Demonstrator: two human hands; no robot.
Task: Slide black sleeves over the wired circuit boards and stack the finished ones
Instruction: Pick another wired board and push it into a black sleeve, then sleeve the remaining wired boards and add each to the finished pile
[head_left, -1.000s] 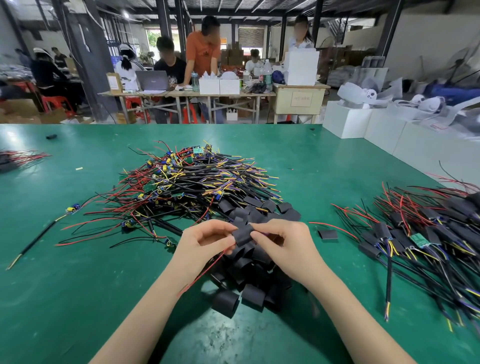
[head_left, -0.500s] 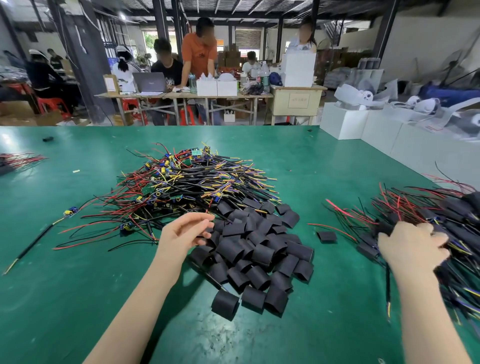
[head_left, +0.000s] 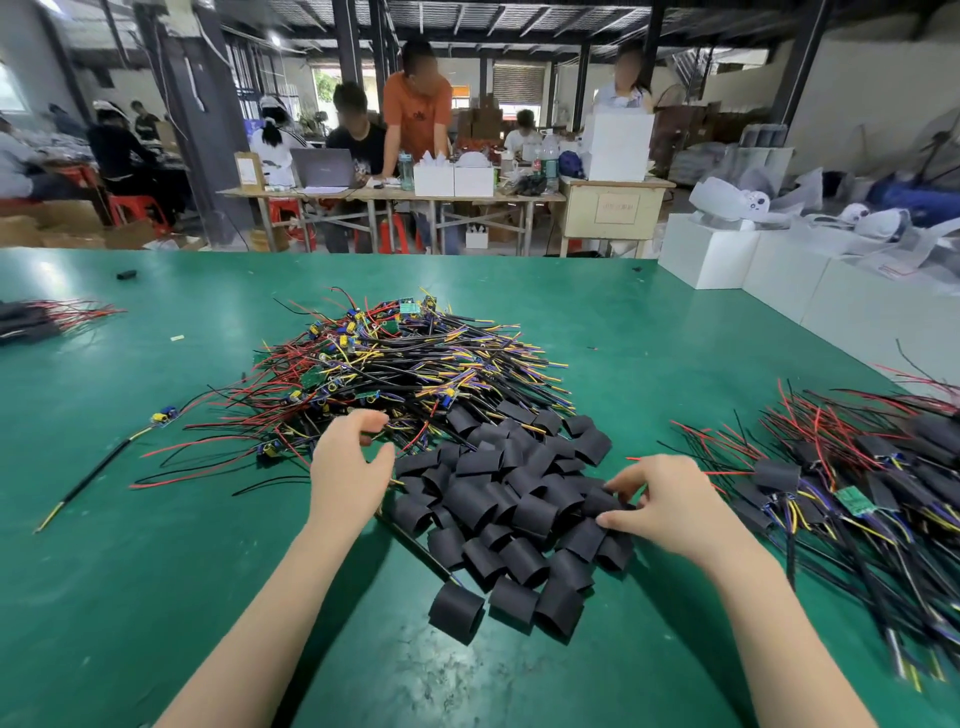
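finished stack (head_left: 883, 493) cut off at right edge

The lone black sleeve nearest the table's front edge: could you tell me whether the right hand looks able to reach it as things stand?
Probably yes. The right hand rests on the sleeve pile, and that lone sleeve lies uncovered with nothing over it.

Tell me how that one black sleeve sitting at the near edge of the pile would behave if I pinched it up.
The sleeve looks thin-walled and hollow, so probably very light and easily squashed flat. It rests on its curved side apart from the pile, so a nudge might roll it.
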